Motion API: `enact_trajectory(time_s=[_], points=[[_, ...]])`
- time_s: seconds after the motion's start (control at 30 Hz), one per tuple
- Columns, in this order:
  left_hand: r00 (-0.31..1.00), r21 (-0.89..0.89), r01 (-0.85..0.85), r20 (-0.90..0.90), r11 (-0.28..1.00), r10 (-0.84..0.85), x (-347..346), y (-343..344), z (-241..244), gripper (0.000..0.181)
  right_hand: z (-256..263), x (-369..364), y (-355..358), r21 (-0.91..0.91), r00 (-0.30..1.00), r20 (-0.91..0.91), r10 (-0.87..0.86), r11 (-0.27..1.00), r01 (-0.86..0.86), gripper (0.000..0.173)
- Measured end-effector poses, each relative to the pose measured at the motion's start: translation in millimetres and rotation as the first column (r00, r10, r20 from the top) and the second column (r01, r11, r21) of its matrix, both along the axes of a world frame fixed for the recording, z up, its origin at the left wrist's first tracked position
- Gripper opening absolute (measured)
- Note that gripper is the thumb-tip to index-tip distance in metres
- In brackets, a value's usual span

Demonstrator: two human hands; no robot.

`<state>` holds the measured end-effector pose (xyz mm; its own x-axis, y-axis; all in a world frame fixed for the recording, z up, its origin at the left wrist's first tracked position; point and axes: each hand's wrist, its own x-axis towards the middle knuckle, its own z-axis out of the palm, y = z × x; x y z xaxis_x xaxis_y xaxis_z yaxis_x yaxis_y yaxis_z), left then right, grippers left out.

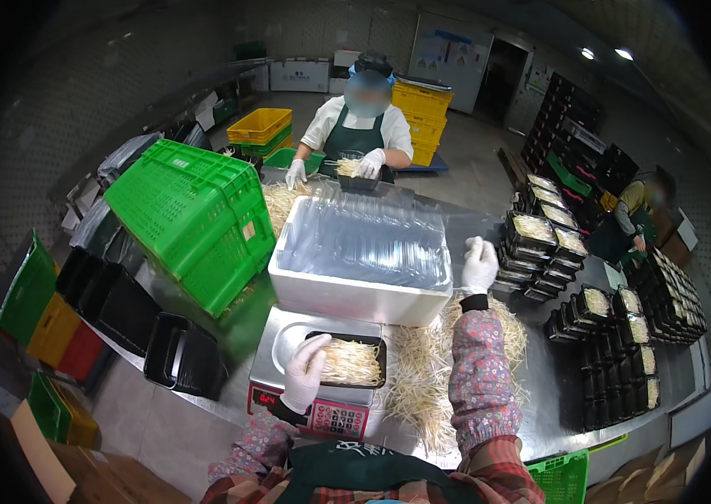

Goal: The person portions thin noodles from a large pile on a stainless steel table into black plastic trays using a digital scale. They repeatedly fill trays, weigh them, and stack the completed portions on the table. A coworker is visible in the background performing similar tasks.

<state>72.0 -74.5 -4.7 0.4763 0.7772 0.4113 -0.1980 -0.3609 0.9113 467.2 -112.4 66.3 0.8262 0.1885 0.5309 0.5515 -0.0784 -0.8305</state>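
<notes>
My left hand (304,376), in a white glove, is at the left side of a black plastic tray (383,365), its fingers over the rim and the bean sprouts (350,363) inside. The tray sits on the steel pan of a digital scale (308,412) with a lit red display. My right hand (479,266), also gloved, is raised beyond the right corner of a white foam box (355,299). Its fingers are curled, and their inner side is hidden. Nested clear plastic lids (362,236) fill the box. Loose bean sprouts (421,384) lie under my right forearm.
A green crate (198,214) stands tilted at the left, near empty black trays (182,356). Filled trays (535,230) are stacked at the right. Across the steel table, a co-worker (362,135) holds a tray of sprouts. Another person (636,208) works at the far right.
</notes>
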Motion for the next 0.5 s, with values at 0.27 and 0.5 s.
enact_trajectory(time_s=[0.27,0.5], points=[[0.868,-0.644,0.490,0.423,0.588,-0.259,-10,40,43,0.092,91,-134,-61,-0.224,0.475,0.592,0.651,0.699,-0.679,0.024],[0.907,-0.564,0.420,0.274,0.711,-0.319,-29,42,43,0.055,33,-170,-85,-0.494,0.194,0.205,0.959,0.272,-0.826,0.036]])
